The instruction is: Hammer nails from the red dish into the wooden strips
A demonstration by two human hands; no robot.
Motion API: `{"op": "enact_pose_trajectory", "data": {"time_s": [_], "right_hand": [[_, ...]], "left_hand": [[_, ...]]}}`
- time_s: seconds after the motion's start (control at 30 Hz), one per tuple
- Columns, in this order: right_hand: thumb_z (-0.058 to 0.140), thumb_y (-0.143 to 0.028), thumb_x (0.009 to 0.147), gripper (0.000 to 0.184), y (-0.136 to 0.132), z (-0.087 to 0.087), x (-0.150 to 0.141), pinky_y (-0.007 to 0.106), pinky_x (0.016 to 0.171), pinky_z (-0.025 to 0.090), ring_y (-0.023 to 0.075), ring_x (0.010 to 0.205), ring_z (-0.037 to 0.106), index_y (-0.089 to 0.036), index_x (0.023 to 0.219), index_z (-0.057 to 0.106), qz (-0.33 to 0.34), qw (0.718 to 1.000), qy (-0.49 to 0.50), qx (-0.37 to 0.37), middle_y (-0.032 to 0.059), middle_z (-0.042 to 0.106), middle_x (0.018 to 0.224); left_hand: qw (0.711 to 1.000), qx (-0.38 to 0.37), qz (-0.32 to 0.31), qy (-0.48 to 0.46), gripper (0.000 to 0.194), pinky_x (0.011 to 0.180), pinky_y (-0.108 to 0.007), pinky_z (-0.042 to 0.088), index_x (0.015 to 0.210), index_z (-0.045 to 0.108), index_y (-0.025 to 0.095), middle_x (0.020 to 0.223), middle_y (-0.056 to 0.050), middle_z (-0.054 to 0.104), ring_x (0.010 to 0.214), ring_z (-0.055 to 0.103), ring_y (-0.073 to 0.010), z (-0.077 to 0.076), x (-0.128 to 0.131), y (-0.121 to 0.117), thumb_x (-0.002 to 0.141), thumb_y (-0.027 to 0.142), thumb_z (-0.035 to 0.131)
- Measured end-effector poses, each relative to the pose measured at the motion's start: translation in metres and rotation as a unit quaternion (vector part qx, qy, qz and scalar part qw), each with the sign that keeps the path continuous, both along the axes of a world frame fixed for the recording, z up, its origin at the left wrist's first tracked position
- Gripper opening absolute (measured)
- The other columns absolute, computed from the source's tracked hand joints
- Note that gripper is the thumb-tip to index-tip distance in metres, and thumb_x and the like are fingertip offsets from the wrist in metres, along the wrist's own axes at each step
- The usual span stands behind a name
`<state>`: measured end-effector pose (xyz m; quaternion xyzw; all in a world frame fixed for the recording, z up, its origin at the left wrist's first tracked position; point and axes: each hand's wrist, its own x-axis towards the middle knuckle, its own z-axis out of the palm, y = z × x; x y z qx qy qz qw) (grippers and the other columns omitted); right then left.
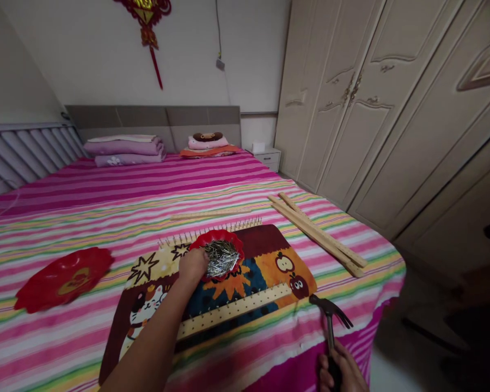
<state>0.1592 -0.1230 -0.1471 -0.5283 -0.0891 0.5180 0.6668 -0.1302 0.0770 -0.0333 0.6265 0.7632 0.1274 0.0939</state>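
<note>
My left hand (193, 265) is at the left side of a scalloped red bowl (220, 235) full of loose nails (222, 258). Its fingers are curled at the rim, and the fingertips and whatever they grip are hidden. In my right hand (345, 366), low on the right, is the dark handle of a claw hammer (330, 308); its head points up and away over the bed's edge. On a patterned mat (265, 239) in front of the bowl lies a wooden strip (232, 309) with rows of small dark marks or nails. Another strip, with nails standing up, lies behind the bowl.
A red scalloped plate (65, 277) lies on the striped bedspread (57, 343) to the left. Several bare wooden strips (318, 231) are stacked at the right, near the bed's edge. Folded bedding (126, 148) sits by the headboard, and a wardrobe (351, 109) stands to the right.
</note>
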Motion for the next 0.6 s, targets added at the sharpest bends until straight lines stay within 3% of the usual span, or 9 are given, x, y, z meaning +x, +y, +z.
{"op": "enact_pose_trajectory", "data": {"time_s": [0.13,0.23,0.27,0.33,0.47,0.53,0.6], "right_hand": [[0.069,-0.036,0.066,0.044,-0.003,0.008,-0.001,0.014,0.028,0.03,0.0081,0.036,0.04,-0.024,0.101,0.046,0.006,1.0,-0.008,-0.005,-0.0072,0.054,0.055],[0.067,-0.034,0.067,0.038,-0.005,0.014,-0.003,0.014,0.029,0.032,0.0079,0.038,0.041,-0.023,0.099,0.049,0.011,1.0,-0.019,-0.008,-0.006,0.055,0.057],[0.067,-0.033,0.067,0.037,-0.005,0.015,-0.004,0.014,0.029,0.032,0.0079,0.038,0.042,-0.023,0.098,0.049,0.01,1.0,-0.021,-0.012,-0.0057,0.055,0.057],[0.068,-0.031,0.064,0.038,-0.004,0.015,-0.004,0.015,0.028,0.031,0.0082,0.038,0.041,-0.023,0.097,0.049,0.005,0.999,-0.021,-0.025,-0.0058,0.054,0.056],[0.069,-0.028,0.061,0.041,-0.003,0.013,-0.003,0.016,0.027,0.032,0.0093,0.037,0.043,-0.023,0.096,0.049,0.005,1.0,-0.018,-0.025,-0.0056,0.056,0.055],[0.069,-0.027,0.061,0.04,-0.004,0.014,-0.003,0.016,0.027,0.032,0.0094,0.037,0.043,-0.023,0.096,0.049,0.008,1.0,-0.018,-0.024,-0.0056,0.056,0.055],[0.069,-0.027,0.061,0.04,-0.004,0.015,-0.003,0.016,0.028,0.032,0.0093,0.037,0.044,-0.023,0.095,0.049,0.011,0.999,-0.025,-0.026,-0.0054,0.056,0.055]], "left_hand": [[0.994,0.025,0.014,-0.104,0.017,0.068,-0.026,0.045,0.076,0.065,0.019,0.077,-0.004,0.07,0.075,0.063,-0.0171,0.012,-0.018,-0.014,0.073,0.028,0.051],[0.979,0.046,0.039,-0.195,0.031,0.064,-0.024,0.046,0.092,0.064,0.016,0.08,-0.004,0.07,0.072,0.063,-0.015,0.022,-0.039,-0.042,0.073,0.035,0.05],[0.967,0.058,0.053,-0.242,0.035,0.063,-0.024,0.047,0.094,0.064,0.015,0.079,-0.004,0.07,0.07,0.063,-0.0149,0.024,-0.046,-0.055,0.071,0.038,0.052],[0.915,0.096,0.101,-0.379,0.038,0.06,-0.025,0.047,0.085,0.065,0.014,0.072,-0.004,0.069,0.065,0.062,-0.0155,0.024,-0.058,-0.084,0.061,0.042,0.062],[0.865,0.129,0.207,-0.439,0.042,0.055,-0.024,0.046,0.077,0.064,0.016,0.067,-0.002,0.068,0.062,0.061,-0.0157,0.004,-0.078,-0.139,0.049,0.048,0.07],[0.859,0.118,0.223,-0.446,0.044,0.057,-0.025,0.047,0.075,0.064,0.017,0.067,-0.003,0.069,0.064,0.063,-0.0167,-0.012,-0.084,-0.158,0.047,0.049,0.071],[0.873,0.132,0.222,-0.415,0.044,0.058,-0.026,0.049,0.073,0.064,0.017,0.067,-0.004,0.07,0.064,0.063,-0.0175,-0.026,-0.087,-0.171,0.048,0.053,0.071]]}}
